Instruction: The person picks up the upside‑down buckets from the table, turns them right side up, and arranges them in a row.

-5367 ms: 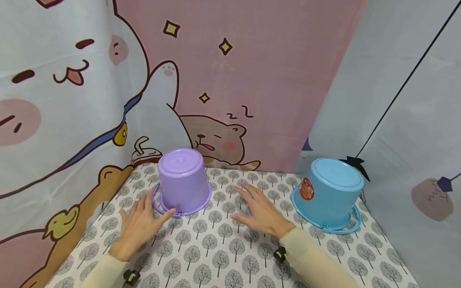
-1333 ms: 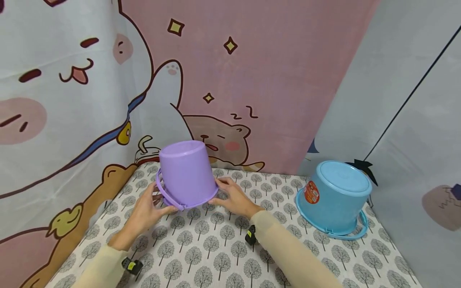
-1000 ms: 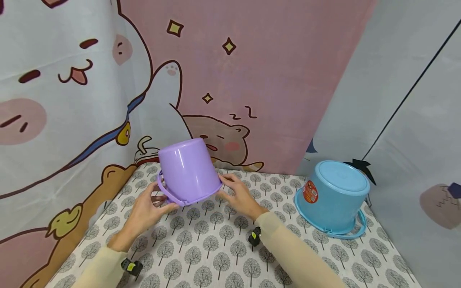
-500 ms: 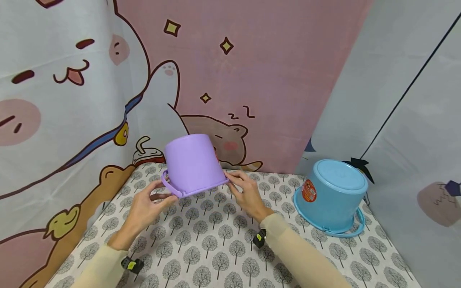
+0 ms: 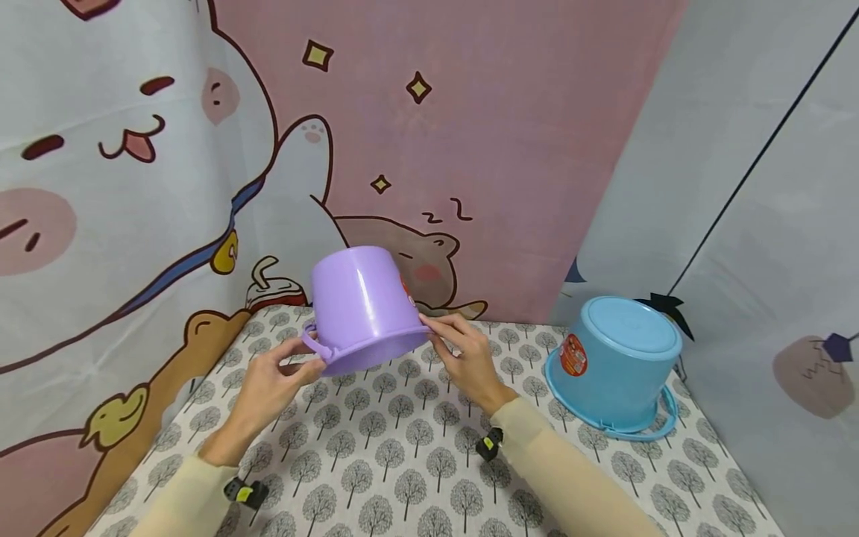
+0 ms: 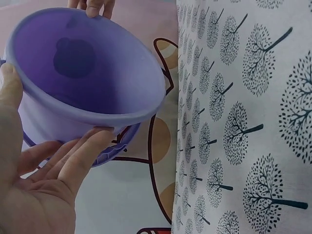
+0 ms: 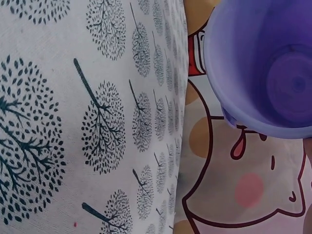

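Observation:
A purple bucket (image 5: pixel 362 294) hangs tilted above the table, its mouth turned down and toward me. My left hand (image 5: pixel 268 380) grips its rim at the left, near the handle; in the left wrist view the thumb and fingers of that hand (image 6: pixel 53 180) lie on opposite sides of the rim. At the right side of the rim, my right hand (image 5: pixel 470 358) pinches the edge between thumb and fingers. The right wrist view shows the inside of the purple bucket (image 7: pixel 243 58), with only a sliver of the hand at the frame's edge.
A light blue bucket (image 5: pixel 624 365) with a red label stands upside down at the table's right side, its handle resting on the cloth. The tablecloth (image 5: pixel 403 485) carries a grey tree print. Behind it hang cartoon curtains (image 5: pixel 510 149).
The purple bucket stood upside down on the table with both hands apart from it. Both hands have since gripped its rim, lifted it, and tipped its mouth toward me.

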`<state>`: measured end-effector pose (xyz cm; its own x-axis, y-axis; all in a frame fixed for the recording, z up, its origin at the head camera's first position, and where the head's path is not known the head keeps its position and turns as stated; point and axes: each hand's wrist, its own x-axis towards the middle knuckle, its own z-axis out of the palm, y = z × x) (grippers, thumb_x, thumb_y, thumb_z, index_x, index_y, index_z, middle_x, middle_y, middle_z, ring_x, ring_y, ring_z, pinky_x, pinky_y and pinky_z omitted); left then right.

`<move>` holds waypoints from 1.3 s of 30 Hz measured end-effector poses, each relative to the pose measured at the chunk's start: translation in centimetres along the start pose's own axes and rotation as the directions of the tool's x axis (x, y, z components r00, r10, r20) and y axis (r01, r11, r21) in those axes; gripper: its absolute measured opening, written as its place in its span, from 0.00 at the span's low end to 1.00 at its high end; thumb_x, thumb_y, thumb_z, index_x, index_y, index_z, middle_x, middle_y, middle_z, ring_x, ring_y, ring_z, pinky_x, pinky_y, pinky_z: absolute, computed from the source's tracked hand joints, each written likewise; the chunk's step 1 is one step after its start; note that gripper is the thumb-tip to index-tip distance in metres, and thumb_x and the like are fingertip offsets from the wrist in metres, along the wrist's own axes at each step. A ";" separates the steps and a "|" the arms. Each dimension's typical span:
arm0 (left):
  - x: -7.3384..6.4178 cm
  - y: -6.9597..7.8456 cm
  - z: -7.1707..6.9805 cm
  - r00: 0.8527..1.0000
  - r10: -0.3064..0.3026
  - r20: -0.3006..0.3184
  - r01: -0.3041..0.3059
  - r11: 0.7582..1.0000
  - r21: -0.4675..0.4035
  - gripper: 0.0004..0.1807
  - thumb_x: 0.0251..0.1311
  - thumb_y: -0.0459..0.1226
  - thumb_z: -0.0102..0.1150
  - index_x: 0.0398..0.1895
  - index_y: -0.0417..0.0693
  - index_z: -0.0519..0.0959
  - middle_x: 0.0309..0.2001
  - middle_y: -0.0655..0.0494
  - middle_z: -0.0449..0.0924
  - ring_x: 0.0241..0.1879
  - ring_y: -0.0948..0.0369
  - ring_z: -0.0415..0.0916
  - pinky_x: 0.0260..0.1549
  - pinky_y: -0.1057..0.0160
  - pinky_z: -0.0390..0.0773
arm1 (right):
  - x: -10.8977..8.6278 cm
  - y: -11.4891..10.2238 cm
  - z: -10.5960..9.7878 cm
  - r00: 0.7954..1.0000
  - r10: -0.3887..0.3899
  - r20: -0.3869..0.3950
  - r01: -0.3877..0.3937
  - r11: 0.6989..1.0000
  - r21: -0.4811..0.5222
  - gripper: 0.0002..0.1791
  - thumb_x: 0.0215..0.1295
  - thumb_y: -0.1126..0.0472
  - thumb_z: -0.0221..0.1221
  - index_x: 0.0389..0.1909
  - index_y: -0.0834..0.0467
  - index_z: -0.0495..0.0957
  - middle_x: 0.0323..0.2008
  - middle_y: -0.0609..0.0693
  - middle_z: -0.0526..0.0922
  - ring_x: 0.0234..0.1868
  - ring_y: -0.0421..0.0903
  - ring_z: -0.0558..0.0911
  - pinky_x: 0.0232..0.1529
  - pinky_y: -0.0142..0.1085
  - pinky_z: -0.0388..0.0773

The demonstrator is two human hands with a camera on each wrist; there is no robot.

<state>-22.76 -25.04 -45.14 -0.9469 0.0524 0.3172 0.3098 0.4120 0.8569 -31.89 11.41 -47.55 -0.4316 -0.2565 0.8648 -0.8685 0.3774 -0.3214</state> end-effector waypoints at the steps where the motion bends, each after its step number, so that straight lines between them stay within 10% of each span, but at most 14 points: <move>1: 0.0 0.0 0.0 1.000 0.008 0.000 -0.008 1.000 -0.006 0.28 0.79 0.37 0.75 0.77 0.41 0.83 0.70 0.28 0.88 0.51 0.49 1.00 0.50 0.61 0.99 | 0.0 -0.1 -0.1 1.000 0.000 -0.006 0.000 1.000 0.002 0.25 0.74 0.74 0.75 0.69 0.58 0.91 0.54 0.55 0.95 0.52 0.53 0.96 0.61 0.25 0.91; 16: 0.1 0.1 0.8 0.984 0.169 -0.054 -0.172 0.983 -0.068 0.26 0.75 0.22 0.71 0.74 0.29 0.82 0.59 0.24 0.91 0.44 0.70 0.97 0.46 0.62 0.98 | 1.4 -0.7 -0.9 0.996 0.037 -0.079 -0.020 0.978 0.207 0.26 0.74 0.79 0.72 0.71 0.68 0.87 0.53 0.64 0.93 0.50 0.65 0.96 0.58 0.36 0.97; 23: -0.1 0.3 1.1 0.968 0.242 -0.069 -0.237 0.969 0.068 0.40 0.60 0.22 0.82 0.78 0.36 0.81 0.56 0.31 0.94 0.46 0.50 1.00 0.47 0.70 0.96 | 1.3 -0.4 -1.3 0.988 0.156 -0.018 -0.143 0.940 0.309 0.26 0.75 0.77 0.72 0.72 0.68 0.85 0.60 0.66 0.93 0.58 0.66 0.95 0.60 0.41 0.97; 29: 0.3 0.2 1.2 0.954 0.286 -0.094 -0.268 0.949 0.166 0.51 0.51 0.24 0.88 0.83 0.39 0.78 0.55 0.36 0.96 0.50 0.43 0.99 0.52 0.75 0.92 | 1.6 -0.5 -1.7 0.964 0.254 0.075 -0.263 0.881 0.394 0.32 0.74 0.75 0.74 0.77 0.65 0.81 0.71 0.67 0.89 0.67 0.72 0.91 0.68 0.39 0.94; 39: 0.7 0.5 1.5 0.960 0.255 -0.114 -0.238 0.961 0.139 0.49 0.55 0.26 0.87 0.83 0.42 0.78 0.55 0.39 0.97 0.54 0.68 0.95 0.57 0.69 0.93 | 2.0 -0.8 -2.3 0.882 0.394 0.259 -0.470 0.780 0.414 0.51 0.68 0.66 0.82 0.88 0.55 0.67 0.87 0.56 0.76 0.84 0.62 0.80 0.84 0.41 0.83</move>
<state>-23.38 -23.42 -45.10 -0.8206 0.0512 0.5692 0.5114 0.5103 0.6914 -31.46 12.61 -44.68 -0.7857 -0.3080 0.5365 -0.5755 0.0460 -0.8165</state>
